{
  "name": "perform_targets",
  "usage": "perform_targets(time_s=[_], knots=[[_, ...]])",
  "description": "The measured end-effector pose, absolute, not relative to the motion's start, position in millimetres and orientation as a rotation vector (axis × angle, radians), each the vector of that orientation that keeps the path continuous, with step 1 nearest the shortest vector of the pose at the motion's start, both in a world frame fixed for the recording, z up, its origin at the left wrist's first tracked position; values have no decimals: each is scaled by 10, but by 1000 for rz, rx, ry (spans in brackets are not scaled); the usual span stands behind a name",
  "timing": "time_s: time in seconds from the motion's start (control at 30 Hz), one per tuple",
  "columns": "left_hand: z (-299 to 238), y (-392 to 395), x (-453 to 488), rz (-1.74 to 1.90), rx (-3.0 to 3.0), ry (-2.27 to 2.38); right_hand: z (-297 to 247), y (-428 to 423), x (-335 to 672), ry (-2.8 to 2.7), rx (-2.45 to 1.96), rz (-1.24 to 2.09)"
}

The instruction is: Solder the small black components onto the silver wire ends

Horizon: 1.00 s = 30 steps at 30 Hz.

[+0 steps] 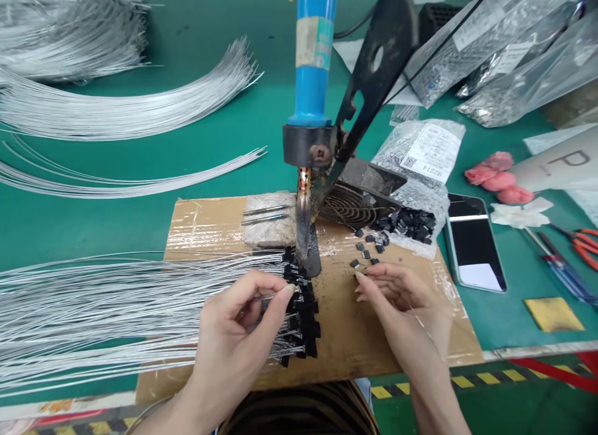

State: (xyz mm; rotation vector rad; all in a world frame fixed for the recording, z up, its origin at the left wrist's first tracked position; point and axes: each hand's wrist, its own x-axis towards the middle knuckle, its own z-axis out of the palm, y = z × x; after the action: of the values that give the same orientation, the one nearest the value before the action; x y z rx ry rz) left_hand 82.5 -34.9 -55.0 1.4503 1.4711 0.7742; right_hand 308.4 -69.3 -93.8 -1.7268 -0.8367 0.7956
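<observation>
My left hand [243, 323] is closed in a pinch, thumb and forefinger together, over the connector ends of a bundle of silver-grey wires [116, 304]. What sits between those fingertips I cannot make out. Black connectors [308, 316] form a cluster on the wire ends, just right of the left fingertips. My right hand [402, 304] also pinches, its fingertips beside several loose black connectors [367, 254]; whatever it grips is too small to tell. A thin strand crosses the right palm. Above the cluster, a blue-handled soldering iron [311, 92] points downward in a black stand [378, 67].
Brown cardboard [346, 354] lies under the work. More wires [140, 111] lie at the left. A bag of connectors [411, 226], a phone [474, 242], a yellow sponge [554, 314] and orange-handled pliers [583, 245] are at the right. Metal rods [266, 217] rest on a pale block.
</observation>
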Motion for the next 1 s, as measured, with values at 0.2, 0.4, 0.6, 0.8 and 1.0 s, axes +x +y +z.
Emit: perform_targets(time_s=[0.2,0.4,0.6,0.8,1.0], knots=[[-526,-343,820,761,1493,1494,-852,-663,2988,-921,-1608,804],[-496,-317,817,722,1559,1522,-766,-639,2875,-913,-1467,903],[-518,-310,792,712,1508,1511,-692,-588,2682,-808,-1377,1103],[-464,-291,804,704,1408,1465,-658,-532,2535,-758,-1281,1243],[-259,-237,905,716,1220,1393,-650,-502,2456,-763,-1246,1296]])
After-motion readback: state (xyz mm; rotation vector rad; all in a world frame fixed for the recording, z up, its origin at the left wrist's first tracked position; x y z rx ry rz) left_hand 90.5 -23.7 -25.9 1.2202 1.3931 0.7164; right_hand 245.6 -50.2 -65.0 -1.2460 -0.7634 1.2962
